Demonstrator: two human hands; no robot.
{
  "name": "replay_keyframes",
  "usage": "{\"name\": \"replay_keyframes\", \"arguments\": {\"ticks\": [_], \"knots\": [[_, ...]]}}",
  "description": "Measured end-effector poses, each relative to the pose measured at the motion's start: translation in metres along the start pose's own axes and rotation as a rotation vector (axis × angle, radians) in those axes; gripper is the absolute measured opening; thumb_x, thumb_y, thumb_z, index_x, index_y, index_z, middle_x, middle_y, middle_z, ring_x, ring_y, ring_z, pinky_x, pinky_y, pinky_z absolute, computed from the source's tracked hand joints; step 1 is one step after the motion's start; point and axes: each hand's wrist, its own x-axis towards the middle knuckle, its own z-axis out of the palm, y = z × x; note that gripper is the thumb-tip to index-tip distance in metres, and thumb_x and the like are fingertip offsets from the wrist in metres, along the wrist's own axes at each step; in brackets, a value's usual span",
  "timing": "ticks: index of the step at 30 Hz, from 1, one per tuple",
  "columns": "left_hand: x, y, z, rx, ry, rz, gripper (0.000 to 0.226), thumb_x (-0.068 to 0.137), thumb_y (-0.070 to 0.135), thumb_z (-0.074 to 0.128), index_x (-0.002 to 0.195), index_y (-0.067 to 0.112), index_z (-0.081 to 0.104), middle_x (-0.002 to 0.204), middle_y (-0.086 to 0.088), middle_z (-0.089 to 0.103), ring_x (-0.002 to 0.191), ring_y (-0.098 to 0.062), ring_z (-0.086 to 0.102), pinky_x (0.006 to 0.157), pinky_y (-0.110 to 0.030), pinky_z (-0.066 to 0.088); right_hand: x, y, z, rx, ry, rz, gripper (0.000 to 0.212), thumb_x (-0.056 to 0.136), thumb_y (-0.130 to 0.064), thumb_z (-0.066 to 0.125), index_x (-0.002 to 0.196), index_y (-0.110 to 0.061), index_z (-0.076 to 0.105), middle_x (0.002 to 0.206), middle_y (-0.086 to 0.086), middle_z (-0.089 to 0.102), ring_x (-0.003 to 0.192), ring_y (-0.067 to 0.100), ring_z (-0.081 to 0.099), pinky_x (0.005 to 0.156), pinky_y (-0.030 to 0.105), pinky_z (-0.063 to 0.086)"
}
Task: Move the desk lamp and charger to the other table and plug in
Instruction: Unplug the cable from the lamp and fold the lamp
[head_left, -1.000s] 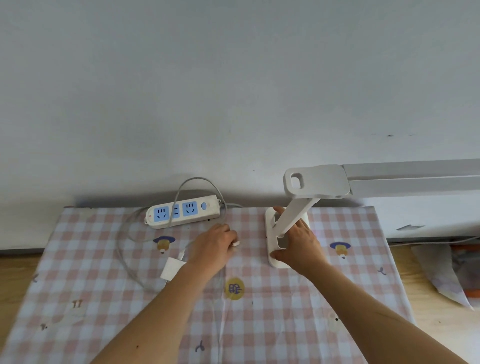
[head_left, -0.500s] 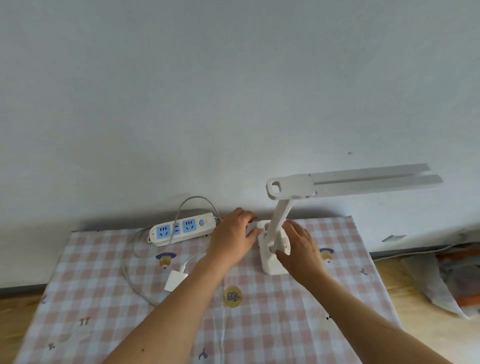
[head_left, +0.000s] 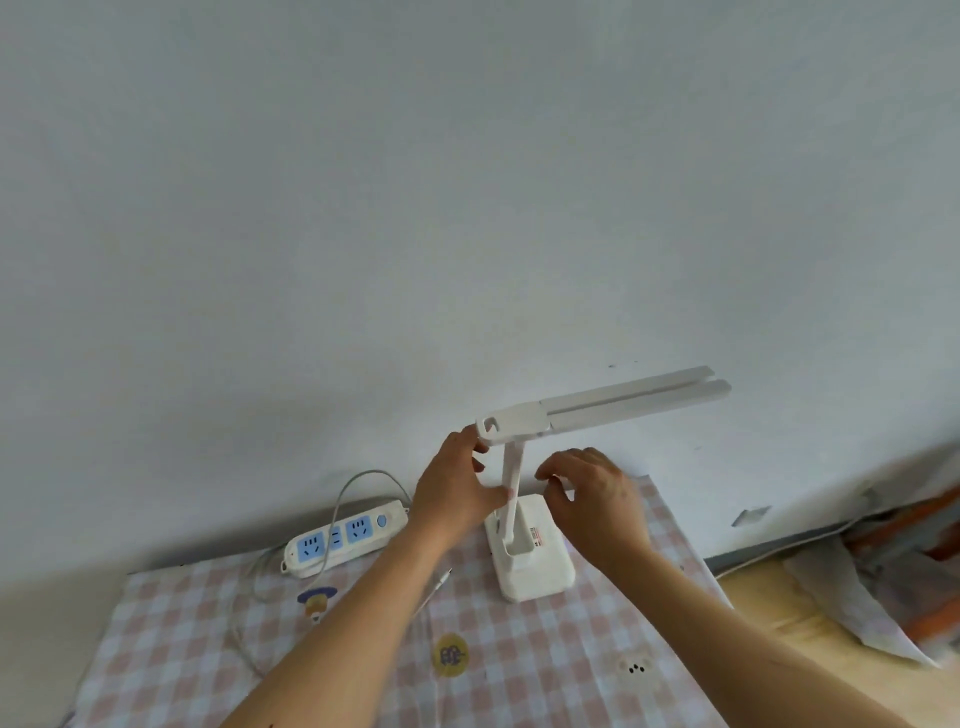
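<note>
The white desk lamp (head_left: 532, 558) stands upright on the checked tablecloth (head_left: 545, 670), its long head pointing right along the wall. My left hand (head_left: 457, 491) is at the lamp's stem: the thumb presses the stem and the fingertips touch the hinge under the head. To the right of the stem, above the base, my right hand (head_left: 592, 493) hovers with curled fingers and nothing in it. A thin white cable tip (head_left: 439, 582) lies on the cloth beside my left forearm. The charger block is hidden behind that forearm.
A white power strip (head_left: 343, 538) with blue sockets lies at the table's back left, its grey cord (head_left: 363, 480) looping up the wall. The wall runs directly behind the table. Crumpled bags (head_left: 883, 587) lie on the wooden floor to the right.
My left hand has risen from the lamp's base to its stem and hinge. My right hand has lifted off the base. The cable end now lies on the cloth.
</note>
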Motion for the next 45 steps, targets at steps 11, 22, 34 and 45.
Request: {"name": "replay_keyframes", "arguments": {"ticks": [11, 22, 34, 45], "knots": [[0.007, 0.024, -0.016, -0.218, -0.037, -0.09, 0.052, 0.065, 0.035, 0.082, 0.11, 0.028, 0.056, 0.108, 0.009, 0.061, 0.083, -0.003, 0.062, 0.071, -0.022, 0.046, 0.031, -0.023, -0.051, -0.059, 0.277, -0.114, 0.02, 0.071, 0.002, 0.064, 0.079, -0.015, 0.068, 0.086, -0.006, 0.066, 0.08, 0.017, 0.061, 0.051, 0.028, 0.048], [0.015, 0.027, -0.008, -0.251, -0.097, -0.132, 0.033, 0.069, 0.031, 0.082, 0.097, 0.021, 0.067, 0.094, 0.004, 0.071, 0.084, -0.012, 0.067, 0.079, -0.027, 0.051, 0.061, 0.0, -0.047, -0.195, -0.088, 0.013, 0.037, 0.095, -0.034, 0.048, 0.13, -0.025, 0.055, 0.142, 0.001, 0.048, 0.135, 0.02, 0.035, 0.113, 0.032, 0.024], [0.016, 0.028, -0.001, -0.083, -0.041, -0.141, 0.031, 0.07, 0.036, 0.08, 0.096, 0.02, 0.073, 0.093, 0.008, 0.072, 0.089, -0.014, 0.065, 0.084, -0.028, 0.05, 0.062, 0.007, -0.029, -0.239, -0.08, 0.066, 0.036, 0.1, -0.032, 0.034, 0.121, -0.023, 0.062, 0.131, -0.003, 0.058, 0.132, 0.017, 0.041, 0.117, 0.04, 0.016], [0.016, 0.027, 0.001, -0.094, -0.014, -0.121, 0.029, 0.07, 0.037, 0.08, 0.093, 0.022, 0.073, 0.086, 0.015, 0.067, 0.082, -0.008, 0.06, 0.079, -0.021, 0.043, 0.061, 0.008, -0.025, -0.191, -0.078, 0.099, 0.035, 0.099, -0.027, 0.035, 0.119, -0.018, 0.063, 0.122, -0.003, 0.062, 0.127, 0.018, 0.044, 0.117, 0.045, 0.015]]}}
